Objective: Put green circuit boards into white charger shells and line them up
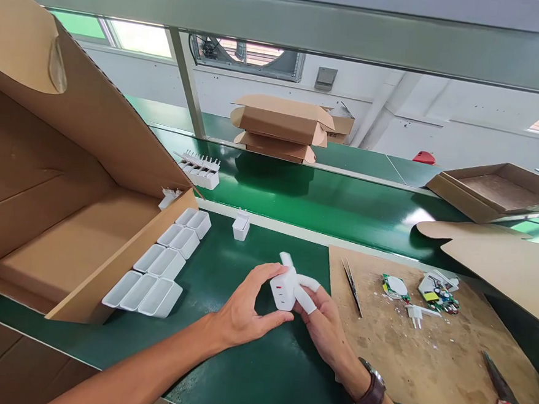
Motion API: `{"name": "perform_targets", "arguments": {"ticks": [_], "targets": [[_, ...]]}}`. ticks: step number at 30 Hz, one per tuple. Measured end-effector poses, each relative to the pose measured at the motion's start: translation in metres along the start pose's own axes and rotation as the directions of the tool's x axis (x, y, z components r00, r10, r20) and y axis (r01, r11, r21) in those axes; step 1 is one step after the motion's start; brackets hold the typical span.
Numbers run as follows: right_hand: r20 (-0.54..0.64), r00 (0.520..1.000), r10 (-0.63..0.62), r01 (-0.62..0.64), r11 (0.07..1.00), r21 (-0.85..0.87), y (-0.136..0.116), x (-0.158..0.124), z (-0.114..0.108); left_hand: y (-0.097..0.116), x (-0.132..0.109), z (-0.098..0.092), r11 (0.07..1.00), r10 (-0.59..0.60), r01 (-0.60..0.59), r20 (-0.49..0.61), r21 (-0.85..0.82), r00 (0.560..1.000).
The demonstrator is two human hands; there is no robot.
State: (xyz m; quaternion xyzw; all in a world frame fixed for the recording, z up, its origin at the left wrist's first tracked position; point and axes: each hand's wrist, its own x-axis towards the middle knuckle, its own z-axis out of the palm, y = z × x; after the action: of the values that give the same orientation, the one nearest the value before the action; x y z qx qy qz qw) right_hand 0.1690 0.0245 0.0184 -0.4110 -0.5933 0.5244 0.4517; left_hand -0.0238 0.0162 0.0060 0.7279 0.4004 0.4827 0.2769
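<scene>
In left hand [246,302] and right hand [327,329], pinching a white socket adapter [282,292] between thumbs and fingers above the green worktop [239,372].
Probably light, rigid and smooth-shelled, liable to crack if dropped; best gripped by the side edges, clear of the slotted face, with white finger covers [306,300] likely steadying the right-side hold.

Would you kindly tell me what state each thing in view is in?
Left hand: closed on the white adapter.
Right hand: closed on the white adapter.
White adapter: held.
White finger covers: worn.
Wristwatch: strapped on.
White cases: open, in rows.
Large box: open.
Shallow carton: open.
Back cartons: stacked, flaps open.
Tweezers: lying on brown board.
Circuit board: uncased.
Red-handled cutters: lying; open or shut unclear.
</scene>
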Motion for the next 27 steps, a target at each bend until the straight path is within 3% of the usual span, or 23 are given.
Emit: {"name": "perform_targets", "arguments": {"ticks": [2, 3, 5, 7, 9, 15, 19, 22, 25, 27], "targets": [[-0.113, 0.973, -0.202, 0.172, 0.957, -0.232, -0.002, 0.000, -0.006, 0.000, -0.001, 0.001, 0.998, -0.068, 0.068, 0.025, 0.000, 0.997], [-0.113, 0.942, -0.315, 0.258, 0.898, -0.355, -0.002, 0.001, -0.009, 0.000, -0.002, 0.002, 0.994, -0.109, 0.110, 0.041, -0.009, 0.993], [-0.004, 0.886, -0.463, 0.393, 0.757, -0.523, -0.002, 0.001, -0.014, -0.001, -0.003, 0.003, 0.978, -0.196, 0.201, 0.091, -0.047, 0.976], [0.133, 0.858, -0.497, 0.474, 0.664, -0.578, 0.000, 0.003, -0.017, -0.003, -0.004, 0.005, 0.955, -0.265, 0.281, 0.150, -0.092, 0.952], [0.176, 0.843, -0.509, 0.504, 0.629, -0.592, 0.000, 0.004, -0.016, -0.003, -0.002, 0.005, 0.934, -0.309, 0.336, 0.196, -0.123, 0.931], [0.094, 0.796, -0.598, 0.519, 0.593, -0.616, -0.006, 0.004, -0.018, 0.007, 0.003, -0.001, 0.906, -0.340, 0.377, 0.201, -0.192, 0.919], [0.157, 0.848, -0.506, 0.493, 0.642, -0.587, 0.002, 0.005, -0.022, 0.009, 0.003, 0.000, 0.877, -0.391, 0.433, 0.213, -0.210, 0.895], [0.064, 0.898, -0.436, 0.401, 0.749, -0.527, 0.010, 0.006, -0.020, 0.002, -0.001, 0.004, 0.899, -0.394, 0.420, 0.186, -0.127, 0.900], [-0.120, 0.973, -0.198, 0.165, 0.956, -0.244, 0.011, 0.006, -0.013, -0.006, -0.003, 0.008, 0.960, -0.274, 0.278, 0.090, -0.034, 0.957], [-0.128, 0.991, 0.050, -0.042, 0.997, 0.060, 0.007, 0.004, -0.007, -0.007, -0.004, 0.010, 0.992, -0.126, 0.126, 0.002, -0.006, 0.992]]}}
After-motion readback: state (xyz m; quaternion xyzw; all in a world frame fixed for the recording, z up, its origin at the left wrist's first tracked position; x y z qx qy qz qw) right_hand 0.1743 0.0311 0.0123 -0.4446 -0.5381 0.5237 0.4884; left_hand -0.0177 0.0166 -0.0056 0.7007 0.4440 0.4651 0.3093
